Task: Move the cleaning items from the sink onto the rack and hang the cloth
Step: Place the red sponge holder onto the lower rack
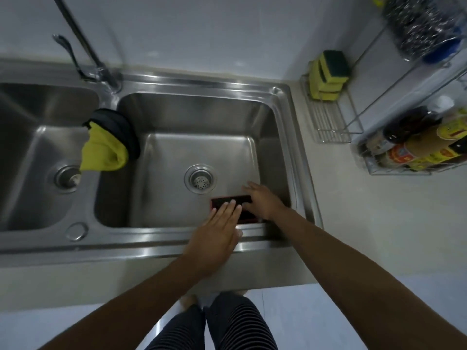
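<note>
A flat dark item with a red edge (228, 200) lies on the floor of the right sink basin (174, 157), near its front right corner. My left hand (217, 231) reaches over the front rim with fingers straight, its tips over that item. My right hand (262, 199) is down in the basin at the item's right end, fingers spread; whether it grips is unclear. A yellow and dark cloth (108, 140) hangs over the divider between the two basins. On the counter to the right, a small wire rack (328, 117) holds several yellow-green sponges (328, 74).
A tap (101, 69) stands behind the divider. The left basin (38, 147) has its own drain. A taller wire shelf (404, 152) at the far right holds sauce bottles, with a steel scourer (419, 24) on its upper level. The drain strainer (201, 179) sits mid-basin.
</note>
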Demonstrator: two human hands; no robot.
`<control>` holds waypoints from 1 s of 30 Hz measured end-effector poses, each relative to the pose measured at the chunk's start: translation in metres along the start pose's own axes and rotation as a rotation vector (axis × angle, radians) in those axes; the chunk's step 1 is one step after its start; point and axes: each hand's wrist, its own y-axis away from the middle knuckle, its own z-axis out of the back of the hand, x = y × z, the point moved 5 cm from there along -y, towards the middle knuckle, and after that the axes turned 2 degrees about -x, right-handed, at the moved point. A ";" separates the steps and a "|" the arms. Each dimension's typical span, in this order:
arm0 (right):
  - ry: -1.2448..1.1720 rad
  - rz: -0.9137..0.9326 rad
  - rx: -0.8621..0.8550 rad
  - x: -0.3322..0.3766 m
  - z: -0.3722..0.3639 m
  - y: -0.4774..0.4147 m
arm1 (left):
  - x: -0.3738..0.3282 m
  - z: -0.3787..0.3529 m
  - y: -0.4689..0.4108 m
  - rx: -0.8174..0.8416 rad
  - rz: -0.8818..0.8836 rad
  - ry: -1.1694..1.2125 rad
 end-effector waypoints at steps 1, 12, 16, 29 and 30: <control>0.003 0.003 0.058 0.001 -0.009 -0.004 | 0.000 -0.002 0.006 0.011 -0.016 -0.015; 0.024 0.032 0.271 0.011 -0.035 -0.028 | -0.004 -0.009 0.021 -0.041 -0.123 -0.105; 0.020 -0.004 0.263 0.008 -0.039 -0.029 | -0.002 -0.010 0.021 -0.054 -0.122 -0.117; -0.140 -0.036 0.055 0.002 -0.015 -0.013 | -0.002 -0.008 0.020 -0.040 -0.139 -0.066; -0.174 -0.039 0.030 0.002 -0.012 -0.009 | -0.002 -0.008 0.020 -0.036 -0.141 -0.068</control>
